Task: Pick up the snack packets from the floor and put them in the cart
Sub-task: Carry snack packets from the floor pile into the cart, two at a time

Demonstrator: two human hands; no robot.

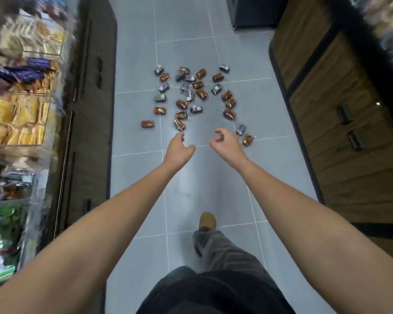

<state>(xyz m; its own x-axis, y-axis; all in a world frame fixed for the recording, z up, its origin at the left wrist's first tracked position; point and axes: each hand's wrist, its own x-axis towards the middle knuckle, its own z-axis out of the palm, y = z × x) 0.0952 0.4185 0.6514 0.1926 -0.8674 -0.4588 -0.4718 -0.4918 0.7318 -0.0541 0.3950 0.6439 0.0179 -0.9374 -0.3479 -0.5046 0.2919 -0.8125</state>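
Left hand stretched forward, fingers loosely curled, holding nothing. Right hand same: loose curl, thumb and forefinger apart, holding nothing. Both above the floor, neither touching a packet.

Snack packets lie scattered on the grey tiles just ahead of the hands, orange-brown and dark grey ones mixed, some overlapping mid-cluster. Nearest packet sits just beyond the left fingertips. Two strays lie near the right hand, and one lone packet is off to the left. Cart not in view. One shoe is forward on the tiles. Stocked shelves are on the left, blurred, and a wooden cabinet is on the right.

Judged step: reach-in for the first grab, nothing collected yet.

Risks:
- Wrappers look glossy, so a multi-packet scoop may let some slip out.
- Overlapped ones could get nudged and scatter wider.
- Outliers at the edges are easy to miss.
- The forward foot could tread on a near packet.
- With the cart out of sight, the carry means a turn, so drops are likely if the hands are overfilled.
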